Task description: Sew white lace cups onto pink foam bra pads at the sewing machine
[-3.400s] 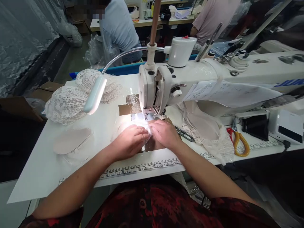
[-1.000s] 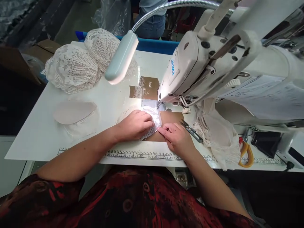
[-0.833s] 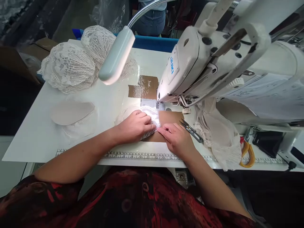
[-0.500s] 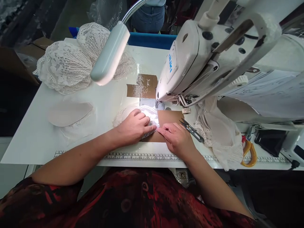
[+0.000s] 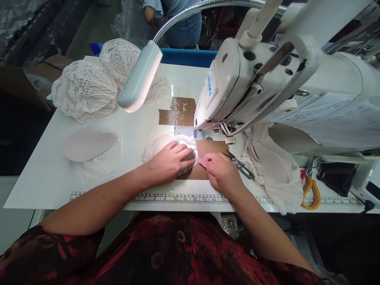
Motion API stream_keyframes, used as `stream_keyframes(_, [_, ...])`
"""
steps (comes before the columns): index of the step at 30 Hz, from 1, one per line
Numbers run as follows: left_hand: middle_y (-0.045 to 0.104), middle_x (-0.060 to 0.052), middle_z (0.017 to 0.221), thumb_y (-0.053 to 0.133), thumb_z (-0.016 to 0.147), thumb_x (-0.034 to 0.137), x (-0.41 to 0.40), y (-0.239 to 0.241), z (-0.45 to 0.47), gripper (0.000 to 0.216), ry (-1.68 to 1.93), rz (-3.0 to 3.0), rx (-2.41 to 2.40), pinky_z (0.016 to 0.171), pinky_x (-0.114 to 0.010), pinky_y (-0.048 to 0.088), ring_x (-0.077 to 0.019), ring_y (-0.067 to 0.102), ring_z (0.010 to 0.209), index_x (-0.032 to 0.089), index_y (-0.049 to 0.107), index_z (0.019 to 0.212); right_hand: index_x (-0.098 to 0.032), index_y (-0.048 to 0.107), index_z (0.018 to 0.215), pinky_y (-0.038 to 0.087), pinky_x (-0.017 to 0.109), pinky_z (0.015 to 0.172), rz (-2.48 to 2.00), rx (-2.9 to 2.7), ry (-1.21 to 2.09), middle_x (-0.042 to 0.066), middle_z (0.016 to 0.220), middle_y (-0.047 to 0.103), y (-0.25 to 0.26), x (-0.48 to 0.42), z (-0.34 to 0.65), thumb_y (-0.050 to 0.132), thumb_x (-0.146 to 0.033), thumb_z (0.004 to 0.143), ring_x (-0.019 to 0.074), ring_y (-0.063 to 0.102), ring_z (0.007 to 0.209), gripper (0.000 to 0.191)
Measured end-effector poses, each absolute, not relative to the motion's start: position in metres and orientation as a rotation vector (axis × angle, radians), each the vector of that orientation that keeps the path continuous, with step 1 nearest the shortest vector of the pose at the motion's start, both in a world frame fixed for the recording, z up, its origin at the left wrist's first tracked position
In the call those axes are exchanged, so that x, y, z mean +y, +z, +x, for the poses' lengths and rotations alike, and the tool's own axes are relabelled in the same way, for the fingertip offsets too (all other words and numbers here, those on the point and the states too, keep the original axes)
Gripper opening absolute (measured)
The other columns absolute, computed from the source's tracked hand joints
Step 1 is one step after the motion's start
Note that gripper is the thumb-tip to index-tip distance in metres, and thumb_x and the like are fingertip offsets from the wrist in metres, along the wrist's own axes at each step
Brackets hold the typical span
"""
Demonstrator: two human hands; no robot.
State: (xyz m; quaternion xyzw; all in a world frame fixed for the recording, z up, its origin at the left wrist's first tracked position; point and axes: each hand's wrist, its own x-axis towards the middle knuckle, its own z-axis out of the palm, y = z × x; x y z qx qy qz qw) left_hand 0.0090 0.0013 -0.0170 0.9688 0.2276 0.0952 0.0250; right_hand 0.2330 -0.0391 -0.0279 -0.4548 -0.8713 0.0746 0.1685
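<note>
A white lace piece [image 5: 154,145] lies on the white table [image 5: 44,178], lit by the lamp, just in front of the sewing machine [image 5: 237,87] head. My left hand [image 5: 168,161] rests on the lace with curled fingers pressing it down. My right hand [image 5: 221,170] lies on a brown tape patch [image 5: 209,147], its fingertips pinched on the lace edge beside the left hand's fingertips. The needle area is partly hidden under the machine head.
Thread snips [image 5: 239,162] lie right of my right hand. A pile of lace cups [image 5: 86,89] sits at the back left, a beige cup [image 5: 89,144] at the left. More fabric [image 5: 273,166] and orange scissors [image 5: 310,190] lie right. A gooseneck lamp [image 5: 138,79] hangs above. A person [image 5: 178,19] stands beyond the table.
My head has leaned forward and down over the machine since the earliest frame. Both hands have stayed on the lace, with only small shifts of the fingers.
</note>
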Motion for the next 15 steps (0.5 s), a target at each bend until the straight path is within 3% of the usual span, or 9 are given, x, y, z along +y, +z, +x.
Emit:
stream_keyframes(3, [0.052,-0.012,0.132,0.04,0.089,0.015,0.0023,-0.0172,0.0103,0.039,0.255,2.99,0.688,0.079,-0.035,0.042,-0.0228,0.052,0.097,0.015,0.054,0.126,-0.018,0.065,0.109,0.035,0.03,0.068,-1.323,-2.516,0.1,0.006,0.087,0.064,-0.0292,-0.0397,0.2286,0.045,-0.006,0.083,0.0191,0.045,0.074,0.036])
stream_keyframes(10, [0.051,-0.018,0.133,0.042,0.085,0.015,0.0061,-0.016,0.0155,0.045,0.159,3.007,0.803,0.076,-0.035,0.043,-0.0237,0.056,0.09,0.003,0.051,0.128,-0.019,0.066,0.104,0.032,0.031,0.066,-1.348,-2.51,-0.001,0.006,0.085,0.063,-0.0303,-0.0419,0.2253,0.044,-0.008,0.085,0.0192,0.043,0.073,0.031])
stream_keyframes(15, [0.044,-0.019,0.141,0.039,0.086,0.018,0.0062,-0.0191,0.0186,0.05,0.142,3.01,0.849,0.074,-0.037,0.043,-0.0267,0.058,0.1,0.004,0.045,0.134,-0.018,0.066,0.101,0.031,0.031,0.066,-1.336,-2.518,-0.044,0.006,0.083,0.062,-0.0304,-0.0425,0.2243,0.046,-0.007,0.083,0.0193,0.042,0.073,0.029])
